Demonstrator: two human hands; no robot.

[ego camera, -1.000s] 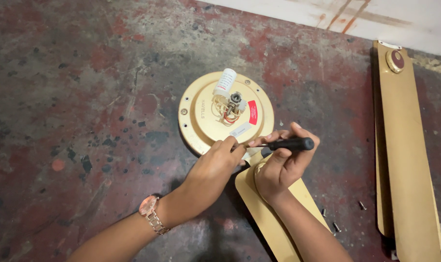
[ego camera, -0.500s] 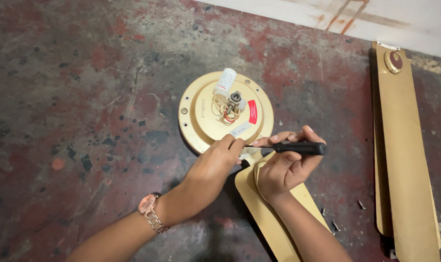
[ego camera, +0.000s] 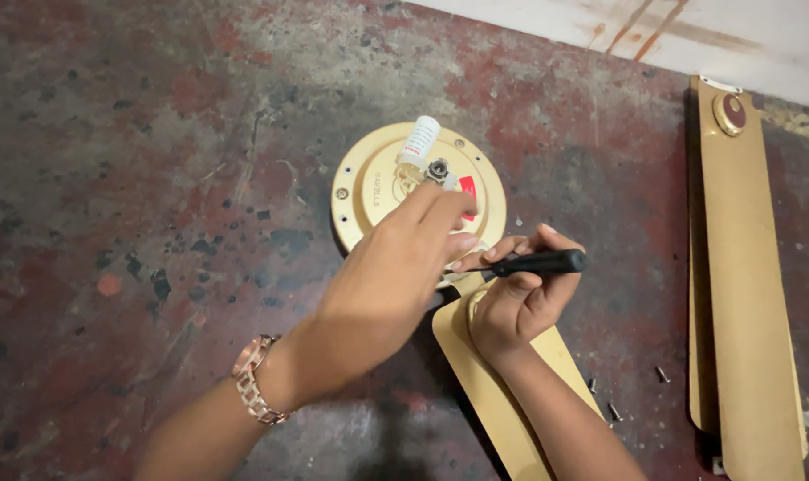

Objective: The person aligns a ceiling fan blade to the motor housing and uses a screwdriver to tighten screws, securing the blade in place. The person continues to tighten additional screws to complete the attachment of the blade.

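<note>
Screwdriver (ego camera: 533, 264) with black handle, held level in the right hand (ego camera: 516, 307), fingers (ego camera: 522, 283) closed around the grip, metal tip aimed left toward the joint where fan blade (ego camera: 502, 392) meets fan motor housing (ego camera: 369, 191). Probably light and stiff, the handle matte and unlikely to slip; best gripped mid-handle as now. Left hand (ego camera: 386, 289) hovers over the housing's near edge, fingers loosely curled and pinched at the tip end; cannot tell whether anything sits between them. Housing probably heavy and rigid, with smooth painted metal; best taken by the rim. Round, cream-gold, lying flat on the mottled red-grey floor (ego camera: 137, 178), with a white cylinder (ego camera: 418, 142), a tangle of wires and a red label on top. Blade thin, liable to flex, same cream-gold. More blades (ego camera: 743, 294) stacked well apart on the right; loose screws (ego camera: 613, 411) on the floor near the right forearm.
</note>
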